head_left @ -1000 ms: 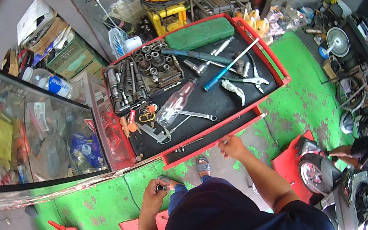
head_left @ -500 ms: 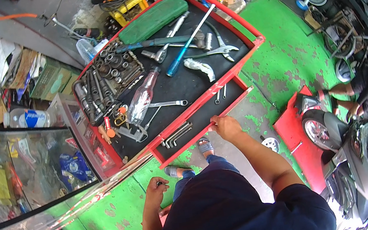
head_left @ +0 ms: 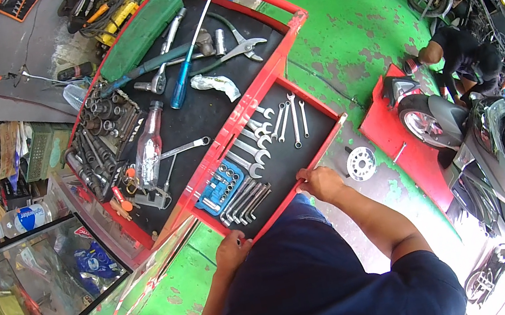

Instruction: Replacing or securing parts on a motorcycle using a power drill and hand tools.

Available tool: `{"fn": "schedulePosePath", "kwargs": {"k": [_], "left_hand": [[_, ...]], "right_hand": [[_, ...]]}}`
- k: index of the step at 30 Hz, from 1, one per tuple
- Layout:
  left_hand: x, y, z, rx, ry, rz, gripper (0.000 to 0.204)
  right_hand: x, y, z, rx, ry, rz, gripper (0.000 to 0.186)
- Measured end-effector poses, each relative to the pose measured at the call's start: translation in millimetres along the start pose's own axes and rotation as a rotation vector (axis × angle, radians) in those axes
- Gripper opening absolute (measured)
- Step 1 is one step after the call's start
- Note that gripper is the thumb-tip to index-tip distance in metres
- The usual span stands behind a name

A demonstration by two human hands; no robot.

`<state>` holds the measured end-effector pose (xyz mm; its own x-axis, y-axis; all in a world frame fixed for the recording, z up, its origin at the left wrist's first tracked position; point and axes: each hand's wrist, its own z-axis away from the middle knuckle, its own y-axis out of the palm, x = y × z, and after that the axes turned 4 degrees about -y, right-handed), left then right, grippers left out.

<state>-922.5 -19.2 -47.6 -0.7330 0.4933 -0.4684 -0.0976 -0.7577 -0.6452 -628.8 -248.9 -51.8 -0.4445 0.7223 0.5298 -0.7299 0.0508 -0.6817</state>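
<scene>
My right hand (head_left: 322, 184) grips the front edge of a red drawer (head_left: 329, 136) pulled out from a tool cart. Beside the drawer's near left corner is my left hand (head_left: 233, 251), its fingers curled around something small and dark that I cannot make out. Inside the drawer lie several open-end wrenches (head_left: 256, 154) and combination wrenches (head_left: 295, 123). A blue socket set case (head_left: 219, 190) sits toward the left, next to several L-shaped wrenches (head_left: 248, 201).
The cart's black top (head_left: 219, 115) bears a green case (head_left: 142, 34), a blue screwdriver (head_left: 182, 84), pliers (head_left: 244, 49), a bottle (head_left: 150, 144) and sockets. A glass cabinet (head_left: 53, 284) stands left. At right, a person (head_left: 473, 57) crouches by a motorcycle (head_left: 485, 152).
The drawer has come much farther out toward me, baring the wrenches and blue case. My left hand has moved right, up to the drawer's corner. My head view has shifted.
</scene>
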Motion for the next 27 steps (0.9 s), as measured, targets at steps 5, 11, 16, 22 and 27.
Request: {"fn": "schedulePosePath", "kwargs": {"k": [5,11,16,22,27], "left_hand": [[-8.4,8.7,-4.9,0.126,0.094,-0.133,0.041],[-19.3,6.8,2.1,0.099,0.084,-0.194,0.046],[-19.9,14.3,6.5,0.089,0.130,-0.286,0.041],[-13.0,31.8,14.7,0.098,0.236,-0.301,0.041],[-17.4,45.3,28.6,0.067,0.271,-0.293,0.040]], "right_hand": [[7.6,-14.1,-9.7,0.072,-0.014,0.046,0.038],[19.0,-43.7,-57.7,0.243,-0.084,0.251,0.044],[21.5,-36.1,-63.7,0.367,-0.166,0.444,0.056],[14.3,-30.5,-30.0,0.311,-0.090,0.413,0.056],[8.9,-21.8,6.9,0.240,-0.099,0.397,0.056]]}}
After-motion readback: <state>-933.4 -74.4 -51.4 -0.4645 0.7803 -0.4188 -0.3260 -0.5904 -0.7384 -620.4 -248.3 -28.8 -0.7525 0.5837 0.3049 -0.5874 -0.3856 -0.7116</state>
